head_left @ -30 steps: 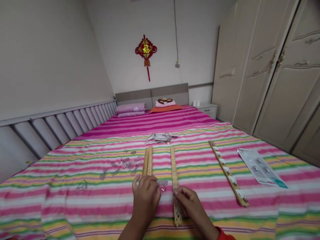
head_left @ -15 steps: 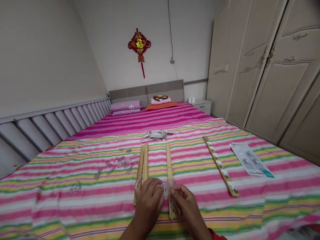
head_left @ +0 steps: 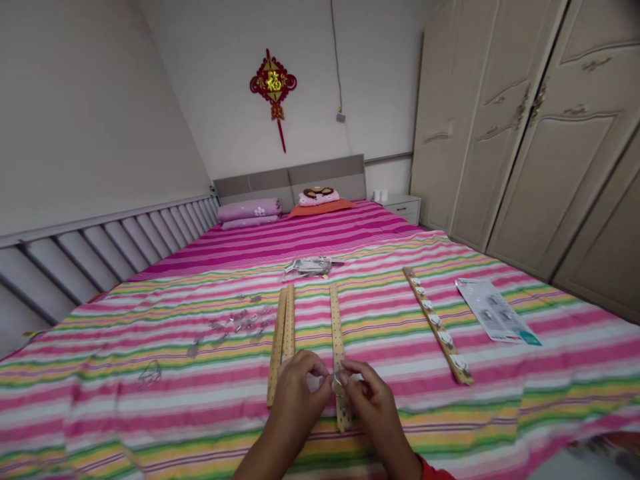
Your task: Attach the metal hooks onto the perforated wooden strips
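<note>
Over the near end of a perforated wooden strip (head_left: 337,327), my left hand (head_left: 301,393) and my right hand (head_left: 370,400) meet at the fingertips. A small clear, shiny piece (head_left: 339,381) is pinched between them; its exact shape is too small to tell. Two more perforated strips (head_left: 278,343) lie close together beside my left hand. To the right rests a wooden strip with a row of white round pieces (head_left: 435,320) on it.
Small clear packets (head_left: 245,322) are scattered on the left of the striped cloth (head_left: 200,413). Beyond the strips is a plastic package (head_left: 310,267). A blister card (head_left: 495,312) lies far right, and a thin wire loop (head_left: 150,375) at left.
My left hand's fingers have closed into a pinch, and both hands' fingertips have come together at the small clear piece. The view has shifted slightly.
</note>
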The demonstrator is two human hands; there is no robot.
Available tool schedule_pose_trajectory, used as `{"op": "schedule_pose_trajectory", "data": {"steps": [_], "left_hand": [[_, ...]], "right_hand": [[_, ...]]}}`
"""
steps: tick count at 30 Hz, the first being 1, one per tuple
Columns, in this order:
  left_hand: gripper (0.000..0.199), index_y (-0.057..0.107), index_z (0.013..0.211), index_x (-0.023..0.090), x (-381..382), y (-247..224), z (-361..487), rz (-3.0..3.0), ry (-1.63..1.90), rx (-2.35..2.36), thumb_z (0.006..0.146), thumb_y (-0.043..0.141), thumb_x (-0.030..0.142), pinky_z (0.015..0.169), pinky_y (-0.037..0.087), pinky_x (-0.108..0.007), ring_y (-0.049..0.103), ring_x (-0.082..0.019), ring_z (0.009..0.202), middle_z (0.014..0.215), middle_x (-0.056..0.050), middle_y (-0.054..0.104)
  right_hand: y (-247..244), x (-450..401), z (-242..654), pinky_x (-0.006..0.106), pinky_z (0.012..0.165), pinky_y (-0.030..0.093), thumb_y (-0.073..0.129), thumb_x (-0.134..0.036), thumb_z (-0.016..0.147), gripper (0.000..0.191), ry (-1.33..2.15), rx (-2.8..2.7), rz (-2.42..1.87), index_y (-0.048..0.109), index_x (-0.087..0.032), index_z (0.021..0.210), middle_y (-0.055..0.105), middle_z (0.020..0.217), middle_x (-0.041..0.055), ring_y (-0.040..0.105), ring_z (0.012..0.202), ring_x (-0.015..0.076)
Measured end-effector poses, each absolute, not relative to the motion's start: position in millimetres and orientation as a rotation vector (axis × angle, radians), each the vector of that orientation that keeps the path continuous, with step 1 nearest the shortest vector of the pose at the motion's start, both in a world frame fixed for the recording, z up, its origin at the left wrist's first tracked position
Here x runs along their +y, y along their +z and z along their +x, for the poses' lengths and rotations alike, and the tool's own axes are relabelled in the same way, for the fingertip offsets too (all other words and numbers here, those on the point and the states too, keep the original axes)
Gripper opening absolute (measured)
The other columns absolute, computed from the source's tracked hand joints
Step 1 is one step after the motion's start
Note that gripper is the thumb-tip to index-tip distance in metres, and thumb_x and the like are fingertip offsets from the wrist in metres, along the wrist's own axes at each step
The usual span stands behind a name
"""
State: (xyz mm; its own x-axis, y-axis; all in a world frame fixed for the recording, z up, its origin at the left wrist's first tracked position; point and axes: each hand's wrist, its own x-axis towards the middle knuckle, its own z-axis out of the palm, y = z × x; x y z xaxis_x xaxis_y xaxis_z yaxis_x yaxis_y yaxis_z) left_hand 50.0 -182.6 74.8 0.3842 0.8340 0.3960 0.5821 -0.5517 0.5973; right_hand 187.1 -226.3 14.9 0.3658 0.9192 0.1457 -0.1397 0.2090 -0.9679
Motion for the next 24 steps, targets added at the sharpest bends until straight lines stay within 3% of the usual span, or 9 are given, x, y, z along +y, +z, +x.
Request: {"op": "schedule_pose_trajectory", "data": {"steps": [3, 8, 14, 21, 24], "left_hand": [[0.008, 0.054, 0.062, 0.021, -177.9, 78.4, 48.4, 2.216, 0.859, 1.214, 0.066, 0.057, 0.015, 0.07, 0.044, -0.029, 0.058, -0.017, 0.072, 0.073, -0.001, 0.062], [0.006, 0.059, 0.061, 0.02, -173.1, 82.8, 45.7, 2.137, 0.729, 1.166, 0.063, 0.06, 0.015, 0.071, 0.044, -0.028, 0.059, -0.017, 0.075, 0.077, -0.001, 0.063], [0.007, 0.059, 0.057, 0.02, -169.9, 94.4, 56.2, 2.139, 0.595, 1.122, 0.058, 0.063, 0.015, 0.076, 0.044, -0.028, 0.059, -0.018, 0.079, 0.081, -0.002, 0.065], [0.0, 0.061, 0.059, 0.017, -153.7, 92.5, 73.5, 1.921, 0.537, 0.986, 0.059, 0.061, 0.017, 0.07, 0.044, -0.025, 0.059, -0.017, 0.077, 0.077, -0.002, 0.065], [0.014, 0.066, 0.068, 0.015, -141.0, 85.1, 78.7, 1.729, 0.567, 0.918, 0.064, 0.064, 0.028, 0.068, 0.043, -0.025, 0.058, -0.016, 0.073, 0.073, -0.003, 0.065]], "right_hand": [[14.1, -228.9, 189.5, 0.024, 0.05, 0.043, 0.066, -0.046, 0.074, 0.029, 0.739, -1.034, -1.108, 0.071, -0.019, 0.081, 0.062, 0.078, 0.0048, 0.049, 0.054, 0.012], [15.2, -233.0, 194.4, 0.025, 0.05, 0.042, 0.065, -0.037, 0.078, 0.022, 0.653, -1.128, -1.119, 0.07, -0.02, 0.09, 0.061, 0.076, 0.0036, 0.05, 0.054, 0.013], [24.9, -237.3, 203.9, 0.025, 0.054, 0.038, 0.058, -0.03, 0.083, 0.019, 0.632, -1.385, -1.119, 0.066, -0.02, 0.069, 0.056, 0.067, 0.002, 0.051, 0.06, 0.0147], [16.3, -229.0, 213.4, 0.024, 0.049, 0.031, 0.057, -0.038, 0.081, 0.022, 0.838, -1.318, -1.217, 0.059, -0.019, 0.07, 0.045, 0.056, -0.0043, 0.04, 0.051, 0.0113], [12.5, -217.2, 218.5, 0.023, 0.049, 0.03, 0.06, -0.047, 0.077, 0.03, 0.935, -1.207, -1.166, 0.055, -0.019, 0.068, 0.045, 0.055, -0.0048, 0.04, 0.051, 0.0108]]}}
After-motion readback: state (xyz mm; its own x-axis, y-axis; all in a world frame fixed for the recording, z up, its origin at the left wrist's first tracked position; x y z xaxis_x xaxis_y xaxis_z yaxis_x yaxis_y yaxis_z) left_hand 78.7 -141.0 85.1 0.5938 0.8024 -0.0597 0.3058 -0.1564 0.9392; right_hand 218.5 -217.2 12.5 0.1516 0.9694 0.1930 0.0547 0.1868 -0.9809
